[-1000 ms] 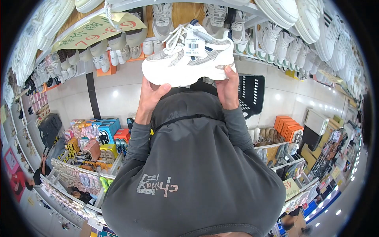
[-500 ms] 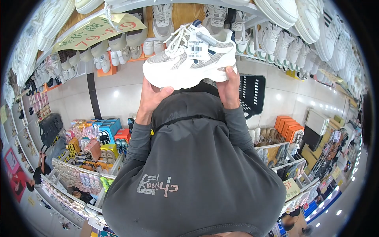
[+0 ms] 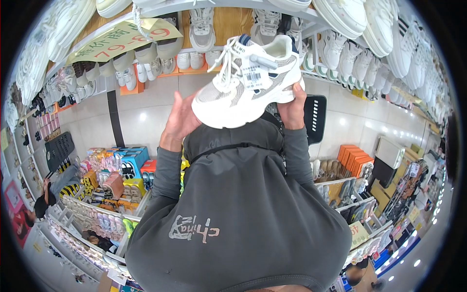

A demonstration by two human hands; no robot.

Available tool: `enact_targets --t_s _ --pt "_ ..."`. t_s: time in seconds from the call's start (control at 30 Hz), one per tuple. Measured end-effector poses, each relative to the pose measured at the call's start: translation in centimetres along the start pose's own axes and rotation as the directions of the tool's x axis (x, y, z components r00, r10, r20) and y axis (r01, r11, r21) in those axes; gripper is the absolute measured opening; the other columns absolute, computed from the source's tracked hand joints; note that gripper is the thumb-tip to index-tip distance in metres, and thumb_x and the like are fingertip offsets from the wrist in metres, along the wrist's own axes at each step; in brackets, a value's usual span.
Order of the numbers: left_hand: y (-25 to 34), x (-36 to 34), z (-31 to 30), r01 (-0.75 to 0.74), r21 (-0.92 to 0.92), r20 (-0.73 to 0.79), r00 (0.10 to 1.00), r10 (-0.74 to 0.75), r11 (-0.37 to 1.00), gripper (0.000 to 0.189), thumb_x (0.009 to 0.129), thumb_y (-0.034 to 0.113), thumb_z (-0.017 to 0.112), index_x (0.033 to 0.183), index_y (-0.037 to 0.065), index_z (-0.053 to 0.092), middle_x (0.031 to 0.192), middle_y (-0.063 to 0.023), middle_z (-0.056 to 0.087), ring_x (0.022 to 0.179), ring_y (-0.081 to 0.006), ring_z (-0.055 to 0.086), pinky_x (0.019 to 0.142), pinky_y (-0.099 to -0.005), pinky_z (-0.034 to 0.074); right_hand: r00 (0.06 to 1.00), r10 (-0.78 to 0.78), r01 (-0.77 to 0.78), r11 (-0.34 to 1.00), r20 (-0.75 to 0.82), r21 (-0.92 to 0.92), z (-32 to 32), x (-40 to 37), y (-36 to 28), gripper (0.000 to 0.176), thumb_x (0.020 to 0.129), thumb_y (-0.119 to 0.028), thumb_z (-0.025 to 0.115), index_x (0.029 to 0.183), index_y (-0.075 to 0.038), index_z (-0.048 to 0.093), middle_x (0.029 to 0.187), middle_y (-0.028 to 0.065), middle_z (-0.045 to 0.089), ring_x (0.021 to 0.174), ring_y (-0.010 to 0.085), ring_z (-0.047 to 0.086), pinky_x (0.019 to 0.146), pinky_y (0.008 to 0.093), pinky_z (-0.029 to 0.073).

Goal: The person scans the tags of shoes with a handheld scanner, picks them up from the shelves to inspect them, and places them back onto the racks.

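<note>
A white and grey sneaker (image 3: 228, 104) with white laces is held up in front of my body, its toe to the left. On its side hangs a white barcode tag (image 3: 253, 78) with a grey security pin. My right hand (image 3: 293, 107) grips the heel end, thumb on the outer side. At the toe, my left hand (image 3: 182, 119) is spread, thumb raised, palm beside the shoe; whether its hidden part touches the sole cannot be made out.
Shelves of mostly white shoes (image 3: 202, 29) curve across the top, with a price sign (image 3: 124, 41). A black basket (image 3: 316, 119) is on the floor at right. Racks (image 3: 104, 211) and orange boxes (image 3: 355, 158) stand behind. A person (image 3: 44, 199) is at far left.
The sneaker has moved right and down with my right hand. My left hand has loosened from the toe and opened, shifting slightly left.
</note>
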State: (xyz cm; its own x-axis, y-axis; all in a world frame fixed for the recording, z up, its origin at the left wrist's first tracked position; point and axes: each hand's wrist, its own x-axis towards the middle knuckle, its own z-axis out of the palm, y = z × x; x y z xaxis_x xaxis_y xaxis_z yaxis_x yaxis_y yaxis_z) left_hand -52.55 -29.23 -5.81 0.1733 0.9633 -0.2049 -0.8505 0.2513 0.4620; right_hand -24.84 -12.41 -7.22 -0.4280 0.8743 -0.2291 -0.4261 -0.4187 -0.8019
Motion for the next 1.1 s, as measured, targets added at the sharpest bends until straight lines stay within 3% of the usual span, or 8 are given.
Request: enact_targets --t_s 0.1,0.33,0.5,0.57,0.73,0.93,1.03,1.1 --pt "-0.8 0.8 1.1 0.125 0.152 -0.004 0.992 -0.126 0.98 0.092 0.104 0.065 0.036 0.156 -0.009 0.023 0.16 -0.0216 0.037 0.148 -0.0316 0.038 0.12 -0.047 0.035 0.999 0.013 -0.012 0.999 -0.033 0.042 0.1 0.2 0.1 0.067 0.097 -0.047 0.056 0.146 -0.002 0.046 0.139 0.0104 0.059 0.128 0.0246 0.058 0.109 0.041 0.046" --pt "-6.2 0.6 -0.7 0.216 -0.305 0.167 0.971 -0.171 0.928 0.081 0.1 0.049 0.061 0.154 -0.004 0.032 0.154 -0.018 0.046 0.138 -0.0284 0.052 0.115 -0.0417 0.044 0.995 0.093 -0.098 0.987 0.04 0.128 1.8 0.4 -0.1 0.058 0.102 -0.044 0.049 0.142 -0.003 0.051 0.134 0.009 0.063 0.123 0.0206 0.061 0.106 0.0362 0.048" --pt "-5.0 1.7 2.0 0.225 -0.055 0.038 0.974 -0.223 0.973 0.102 0.085 0.047 0.081 0.156 -0.004 0.028 0.152 -0.0172 0.046 0.139 -0.0252 0.05 0.116 -0.0397 0.043 0.98 0.194 -0.189 0.977 -0.051 0.101 3.9 1.3 0.1 0.052 0.109 -0.039 0.043 0.143 -0.001 0.05 0.138 0.0095 0.061 0.127 0.0199 0.058 0.11 0.0362 0.043" --pt "-4.8 2.0 2.7 0.184 0.024 -0.019 0.983 -0.184 0.983 0.099 0.087 0.038 0.082 0.157 -0.004 0.026 0.153 -0.0153 0.045 0.139 -0.0234 0.048 0.116 -0.0379 0.04 0.954 0.288 -0.276 0.952 -0.084 0.13 4.7 1.4 0.4 0.051 0.111 -0.038 0.04 0.144 0.0 0.049 0.14 0.0097 0.059 0.129 0.0197 0.056 0.112 0.0363 0.042" --pt "-3.7 3.7 3.3 0.074 0.315 -0.159 0.987 -0.024 0.946 0.083 0.088 0.024 0.082 0.151 -0.004 0.035 0.146 -0.012 0.052 0.136 -0.021 0.049 0.115 -0.0353 0.038 0.924 0.366 -0.366 0.93 0.106 -0.023 5.3 0.2 1.6 0.049 0.114 -0.034 0.032 0.146 0.0 0.047 0.142 0.0091 0.057 0.131 0.0177 0.053 0.112 0.0347 0.04" --pt "-3.8 5.6 1.2 -0.025 0.423 -0.27 0.951 0.153 0.906 0.072 0.091 0.017 0.078 0.148 -0.001 0.037 0.139 -0.0121 0.056 0.131 -0.0206 0.053 0.112 -0.0363 0.041 0.868 0.46 -0.42 0.881 0.186 -0.219 4.9 -1.2 2.3 0.062 0.108 -0.029 0.053 0.156 0.002 0.027 0.153 0.011 0.044 0.139 0.02 0.045 0.116 0.0348 0.036" --pt "-4.3 6.6 0.6 -0.05 0.412 -0.299 0.936 0.187 0.91 0.069 0.092 0.015 0.077 0.147 -0.001 0.038 0.138 -0.0123 0.056 0.13 -0.0206 0.054 0.111 -0.0365 0.043 0.879 0.392 -0.331 0.912 0.272 -0.243 5.0 -1.4 3.0 0.069 0.103 -0.022 0.063 0.156 0.002 0.027 0.151 0.0128 0.045 0.139 0.0211 0.044 0.115 0.035 0.037" --pt "-4.5 7.3 0.2 -0.036 0.401 -0.323 0.93 0.178 0.915 0.068 0.093 0.013 0.077 0.146 -0.001 0.038 0.138 -0.012 0.056 0.13 -0.0207 0.054 0.111 -0.0365 0.044 0.884 0.429 -0.381 0.891 0.183 -0.246 5.0 -1.4 3.4 0.068 0.1 -0.02 0.068 0.153 0.002 0.031 0.147 0.0114 0.048 0.134 0.0189 0.048 0.111 0.0342 0.042"
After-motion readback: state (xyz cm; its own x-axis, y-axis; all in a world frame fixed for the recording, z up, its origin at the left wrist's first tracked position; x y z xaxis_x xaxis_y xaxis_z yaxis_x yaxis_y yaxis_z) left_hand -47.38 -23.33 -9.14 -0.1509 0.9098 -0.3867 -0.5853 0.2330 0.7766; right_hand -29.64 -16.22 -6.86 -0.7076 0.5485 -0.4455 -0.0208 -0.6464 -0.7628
